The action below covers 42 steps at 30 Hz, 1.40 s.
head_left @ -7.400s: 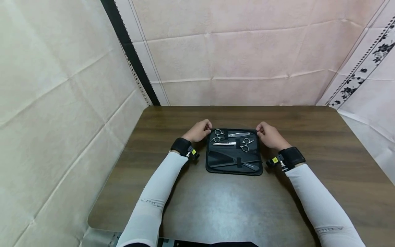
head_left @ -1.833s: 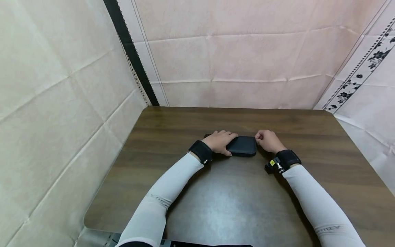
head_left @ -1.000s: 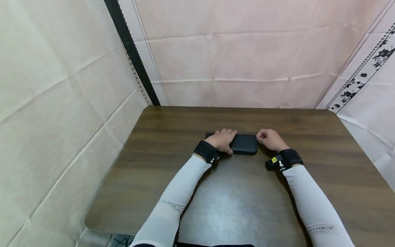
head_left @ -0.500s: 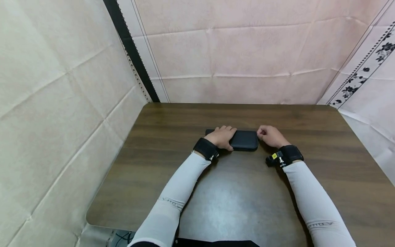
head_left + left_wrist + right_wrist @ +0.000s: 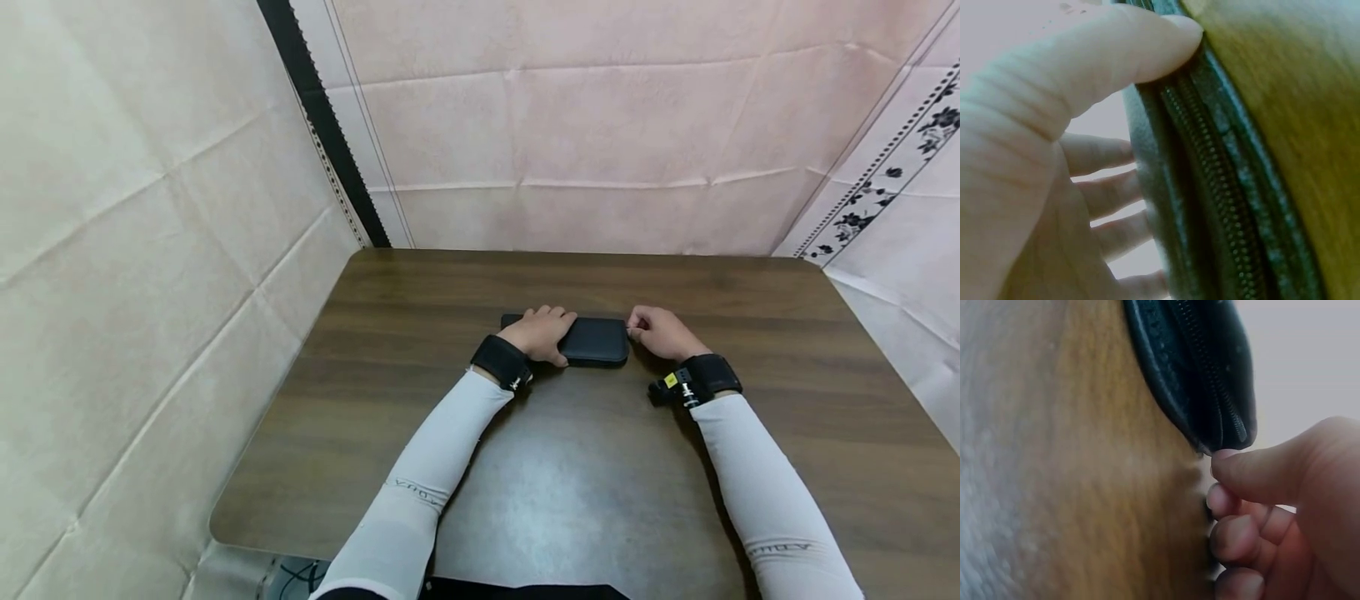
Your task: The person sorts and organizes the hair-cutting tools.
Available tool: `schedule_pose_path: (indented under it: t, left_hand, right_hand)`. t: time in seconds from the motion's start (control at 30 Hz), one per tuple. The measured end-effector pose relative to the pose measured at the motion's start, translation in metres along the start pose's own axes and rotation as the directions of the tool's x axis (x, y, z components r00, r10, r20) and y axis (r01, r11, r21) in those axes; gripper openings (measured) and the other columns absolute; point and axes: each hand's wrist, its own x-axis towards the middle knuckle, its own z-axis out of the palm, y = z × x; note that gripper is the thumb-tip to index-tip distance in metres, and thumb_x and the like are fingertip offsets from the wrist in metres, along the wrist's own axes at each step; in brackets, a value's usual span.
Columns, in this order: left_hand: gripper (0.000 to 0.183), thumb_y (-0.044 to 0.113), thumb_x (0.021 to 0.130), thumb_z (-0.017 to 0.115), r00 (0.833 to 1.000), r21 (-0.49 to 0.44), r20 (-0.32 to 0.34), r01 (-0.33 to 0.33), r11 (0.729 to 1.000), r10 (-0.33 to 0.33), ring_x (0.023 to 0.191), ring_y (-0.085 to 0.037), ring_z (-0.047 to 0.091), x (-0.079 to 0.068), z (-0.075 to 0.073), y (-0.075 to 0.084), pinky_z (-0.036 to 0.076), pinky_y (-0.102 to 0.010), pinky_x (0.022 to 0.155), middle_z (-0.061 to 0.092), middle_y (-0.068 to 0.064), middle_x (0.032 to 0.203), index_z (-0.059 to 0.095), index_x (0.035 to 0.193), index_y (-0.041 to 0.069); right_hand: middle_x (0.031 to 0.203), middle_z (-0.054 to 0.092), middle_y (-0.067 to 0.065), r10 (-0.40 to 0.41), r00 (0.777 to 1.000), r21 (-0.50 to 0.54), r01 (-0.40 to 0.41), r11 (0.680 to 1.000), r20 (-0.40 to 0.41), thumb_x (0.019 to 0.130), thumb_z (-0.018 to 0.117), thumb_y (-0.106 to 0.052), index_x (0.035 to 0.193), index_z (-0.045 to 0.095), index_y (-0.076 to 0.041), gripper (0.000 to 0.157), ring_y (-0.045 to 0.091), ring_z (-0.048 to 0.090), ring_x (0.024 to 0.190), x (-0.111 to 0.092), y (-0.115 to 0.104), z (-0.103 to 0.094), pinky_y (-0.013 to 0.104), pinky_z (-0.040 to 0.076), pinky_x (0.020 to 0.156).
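Note:
A black zip-up case (image 5: 595,342) lies folded on the wooden table. My left hand (image 5: 536,333) rests across its left part, fingers spread over the top. In the left wrist view the thumb (image 5: 1147,47) lies against the zipper edge of the case (image 5: 1210,187). At the right end my right hand (image 5: 662,333) pinches the zipper pull, mostly hidden behind thumb and forefinger. The right wrist view shows that thumb (image 5: 1254,472) right at the case's corner, with zipper teeth (image 5: 1210,369) along its side and the other fingers curled below.
The brown wooden table (image 5: 540,467) has rounded corners. A pale cloth (image 5: 600,142) hangs behind it and another (image 5: 150,292) on the left. A patterned border (image 5: 862,208) runs down at the right. Dark cables (image 5: 300,575) show below the near left edge.
Earlier the case lay spread flat, showing scissors and combs, with my hands at its far corners. Since then it was folded over and my left hand came onto it. The last second shows hardly any movement.

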Motion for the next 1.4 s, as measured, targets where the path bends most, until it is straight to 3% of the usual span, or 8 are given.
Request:
schedule_pose_path:
  t: [0.8,1.4]
  left_hand:
    - [0.093,0.049,0.095,0.074,1.000,-0.014,-0.008,-0.003,1.000,0.003,0.151,-0.028,0.036,-0.004,0.000,0.000,0.032,-0.047,0.124,0.037,-0.008,0.165,0.025,0.166,0.014]
    - [0.093,0.050,0.096,0.072,1.000,-0.027,0.003,-0.002,1.000,0.002,0.154,-0.029,0.032,0.000,0.000,-0.001,0.028,-0.048,0.126,0.033,-0.008,0.167,0.023,0.167,0.014]
  right_hand:
    - [0.087,0.060,0.007,-0.040,0.998,-0.019,0.041,0.999,0.041,0.103,0.057,-0.004,0.090,0.059,-0.006,0.013,0.021,0.053,0.078,-0.008,0.001,-0.003,0.034,0.043,0.072]
    - [0.088,0.061,0.009,-0.005,1.000,-0.031,0.006,1.000,0.028,0.103,0.056,-0.005,0.091,0.059,-0.005,0.012,0.023,0.054,0.078,-0.015,-0.001,-0.004,0.034,0.044,0.070]
